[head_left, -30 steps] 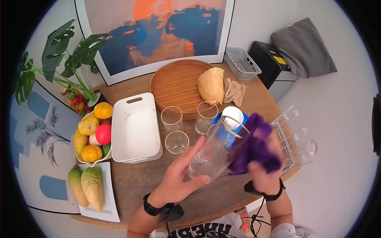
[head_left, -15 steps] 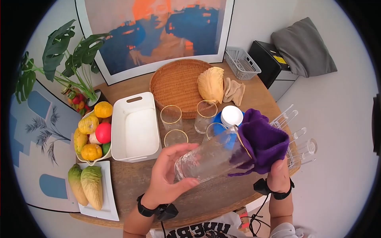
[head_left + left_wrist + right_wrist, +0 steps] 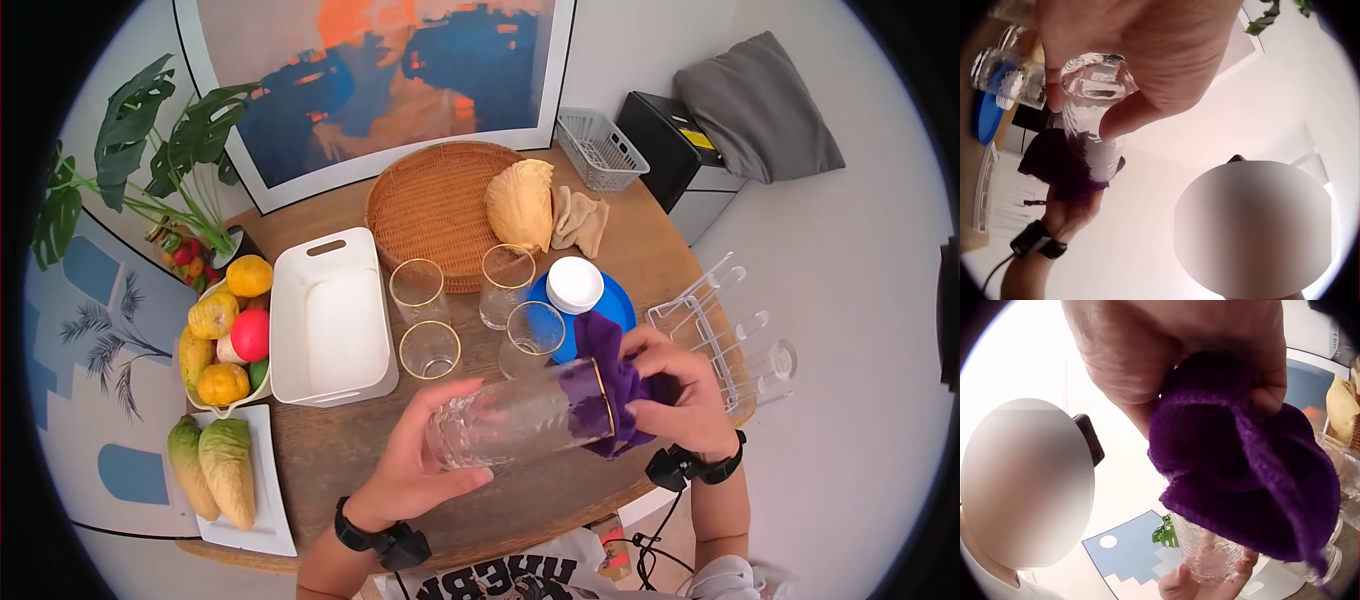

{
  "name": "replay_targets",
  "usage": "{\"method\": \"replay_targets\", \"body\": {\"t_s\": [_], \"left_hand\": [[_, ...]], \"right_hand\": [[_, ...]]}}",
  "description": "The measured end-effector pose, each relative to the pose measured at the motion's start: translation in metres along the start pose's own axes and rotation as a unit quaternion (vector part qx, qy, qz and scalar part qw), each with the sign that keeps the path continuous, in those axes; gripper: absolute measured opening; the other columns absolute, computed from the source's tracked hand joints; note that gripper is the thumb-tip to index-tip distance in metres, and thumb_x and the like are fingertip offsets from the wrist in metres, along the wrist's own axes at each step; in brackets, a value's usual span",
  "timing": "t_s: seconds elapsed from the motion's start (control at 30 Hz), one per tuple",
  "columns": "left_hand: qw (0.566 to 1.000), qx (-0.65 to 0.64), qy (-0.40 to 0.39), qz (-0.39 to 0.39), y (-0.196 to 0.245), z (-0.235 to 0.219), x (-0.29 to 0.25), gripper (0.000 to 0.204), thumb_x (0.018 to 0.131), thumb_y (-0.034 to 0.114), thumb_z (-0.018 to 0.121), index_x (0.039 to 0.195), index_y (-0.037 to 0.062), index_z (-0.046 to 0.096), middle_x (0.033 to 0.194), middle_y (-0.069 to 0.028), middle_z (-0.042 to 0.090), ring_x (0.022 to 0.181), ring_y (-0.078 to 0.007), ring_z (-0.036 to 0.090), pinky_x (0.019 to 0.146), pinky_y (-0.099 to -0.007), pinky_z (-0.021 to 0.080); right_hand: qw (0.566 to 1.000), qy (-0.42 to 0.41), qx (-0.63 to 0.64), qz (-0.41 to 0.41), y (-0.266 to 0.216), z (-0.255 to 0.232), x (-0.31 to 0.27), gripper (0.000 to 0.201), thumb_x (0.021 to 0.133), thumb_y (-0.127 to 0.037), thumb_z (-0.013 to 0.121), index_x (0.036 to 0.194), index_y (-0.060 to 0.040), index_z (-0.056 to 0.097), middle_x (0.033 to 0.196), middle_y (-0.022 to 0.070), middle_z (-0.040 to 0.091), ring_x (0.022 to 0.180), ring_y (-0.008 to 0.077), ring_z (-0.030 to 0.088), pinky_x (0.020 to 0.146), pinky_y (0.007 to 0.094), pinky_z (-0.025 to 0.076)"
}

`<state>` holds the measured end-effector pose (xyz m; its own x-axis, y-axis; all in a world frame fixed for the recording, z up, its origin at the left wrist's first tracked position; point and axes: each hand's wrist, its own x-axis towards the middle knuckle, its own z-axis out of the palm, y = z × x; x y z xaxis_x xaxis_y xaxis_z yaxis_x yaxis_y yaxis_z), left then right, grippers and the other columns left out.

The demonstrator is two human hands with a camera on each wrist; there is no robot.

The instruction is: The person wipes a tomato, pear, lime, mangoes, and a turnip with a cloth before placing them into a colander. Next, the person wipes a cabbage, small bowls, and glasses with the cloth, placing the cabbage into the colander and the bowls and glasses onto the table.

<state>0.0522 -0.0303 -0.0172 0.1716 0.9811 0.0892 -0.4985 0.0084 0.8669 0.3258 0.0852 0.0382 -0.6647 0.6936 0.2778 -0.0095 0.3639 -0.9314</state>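
Held on its side above the table, a clear gold-rimmed glass (image 3: pixel 500 425) has its base in the left hand (image 3: pixel 405 465). The right hand (image 3: pixel 685 395) pinches a purple cloth (image 3: pixel 622 385) at the rim end, and some purple shows through the glass wall. In the left wrist view, the left hand (image 3: pixel 1141 50) grips the textured base of the glass (image 3: pixel 1094 109), with the cloth (image 3: pixel 1054 159) at its far end. The right wrist view has the right hand (image 3: pixel 1191 344) gripping the bunched cloth (image 3: pixel 1229 456), which hides the rim there.
Several gold-rimmed glasses (image 3: pixel 430 350) stand behind the held one. A blue plate (image 3: pixel 618 305) with white bowls (image 3: pixel 575 284) lies beside them, and a wire rack (image 3: pixel 690 320) stands to the right. Left are a white bin (image 3: pixel 330 320) and a fruit basket (image 3: pixel 240 408); behind, a wicker tray (image 3: pixel 430 215).
The right hand has come round onto the cloth from above, and the cloth has moved left and down against the rim. The glass lies nearer level. The camera view has shifted slightly.
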Motion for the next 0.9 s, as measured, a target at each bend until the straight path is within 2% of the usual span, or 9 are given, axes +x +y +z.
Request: {"method": "replay_targets", "body": {"t_s": [0.17,0.23,0.3,0.47,0.57,0.6,0.67,0.8,0.9], "left_hand": [[0.937,0.308,-0.069,0.148,0.015,-0.006,0.005,0.069,0.069,-0.002,0.08,0.132,0.0077,0.052,0.134,-0.0187,0.046,0.12,-0.0312,0.055,0.102,-0.044,0.045],[0.92,0.345,-0.088,0.166,0.02,-0.001,0.008,0.063,0.07,-0.004,0.077,0.128,0.0076,0.057,0.134,-0.0179,0.046,0.12,-0.0306,0.054,0.1,-0.0419,0.047],[0.899,0.382,-0.108,0.185,0.022,0.003,0.011,0.058,0.07,-0.006,0.074,0.125,0.0075,0.061,0.135,-0.0171,0.045,0.119,-0.0299,0.052,0.098,-0.0398,0.048],[0.69,0.62,-0.217,0.304,0.023,0.011,0.021,0.053,0.075,0.001,0.069,0.126,0.0127,0.062,0.132,-0.0185,0.047,0.115,-0.0344,0.054,0.094,-0.0406,0.05],[0.633,0.656,-0.235,0.338,0.019,0.012,0.023,0.044,0.073,0.009,0.076,0.116,0.0155,0.069,0.126,-0.0171,0.054,0.109,-0.0356,0.059,0.093,-0.0394,0.05],[0.633,0.656,-0.236,0.337,0.019,0.012,0.022,0.044,0.073,0.009,0.076,0.116,0.0155,0.069,0.126,-0.0171,0.054,0.109,-0.0356,0.059,0.093,-0.0394,0.05],[0.728,0.601,-0.203,0.26,0.021,0.014,0.022,0.044,0.073,0.01,0.077,0.116,0.0127,0.067,0.124,-0.0174,0.057,0.107,-0.0353,0.06,0.09,-0.0411,0.052],[0.741,0.6,-0.151,0.26,0.012,0.009,0.017,0.044,0.075,0.014,0.08,0.116,0.0065,0.065,0.12,-0.0183,0.059,0.108,-0.0343,0.06,0.089,-0.0418,0.052],[0.726,0.595,-0.133,0.318,0.014,0.011,0.017,0.047,0.086,0.014,0.07,0.129,0.0016,0.055,0.117,-0.0187,0.06,0.1,-0.0342,0.063,0.085,-0.039,0.053]], "right_hand": [[0.998,0.003,-0.058,-0.022,0.008,0.01,-0.002,0.03,0.073,0.0,0.076,0.097,-0.0036,0.06,0.105,0.0068,0.061,0.096,0.0166,0.058,0.09,0.03,0.043],[0.989,0.058,-0.008,0.137,0.003,0.026,-0.001,0.047,0.074,-0.008,0.082,0.112,-0.0049,0.054,0.107,0.0048,0.061,0.098,0.0139,0.058,0.089,0.0292,0.045],[0.989,0.016,0.054,0.136,0.024,0.027,-0.002,0.053,0.075,-0.011,0.083,0.116,-0.0054,0.05,0.106,0.0037,0.061,0.098,0.0125,0.057,0.088,0.0288,0.046],[0.948,-0.086,0.147,0.268,0.066,0.028,-0.004,0.058,0.073,-0.013,0.083,0.12,-0.006,0.05,0.113,0.0031,0.057,0.105,0.0135,0.056,0.092,0.0293,0.046],[0.916,-0.098,0.204,0.33,0.063,0.028,-0.006,0.052,0.073,-0.019,0.086,0.111,-0.0057,0.053,0.103,0.0027,0.06,0.098,0.0104,0.055,0.084,0.0266,0.047],[0.916,-0.098,0.206,0.33,0.065,0.028,-0.007,0.052,0.073,-0.019,0.086,0.111,-0.0057,0.053,0.103,0.0027,0.06,0.098,0.0104,0.055,0.084,0.0266,0.047],[0.958,-0.104,0.103,0.247,0.068,0.026,-0.006,0.055,0.071,-0.021,0.088,0.111,-0.0064,0.054,0.101,0.0021,0.06,0.095,0.0105,0.056,0.082,0.0268,0.047],[0.98,-0.071,0.039,0.181,0.059,0.018,-0.003,0.053,0.07,-0.022,0.088,0.109,-0.0064,0.054,0.101,0.0022,0.06,0.093,0.0106,0.056,0.081,0.0278,0.047],[0.996,-0.082,0.002,0.028,0.057,0.009,0.004,0.05,0.07,-0.021,0.087,0.107,-0.0058,0.055,0.101,0.0043,0.06,0.088,0.0143,0.059,0.078,0.0286,0.048]]}}
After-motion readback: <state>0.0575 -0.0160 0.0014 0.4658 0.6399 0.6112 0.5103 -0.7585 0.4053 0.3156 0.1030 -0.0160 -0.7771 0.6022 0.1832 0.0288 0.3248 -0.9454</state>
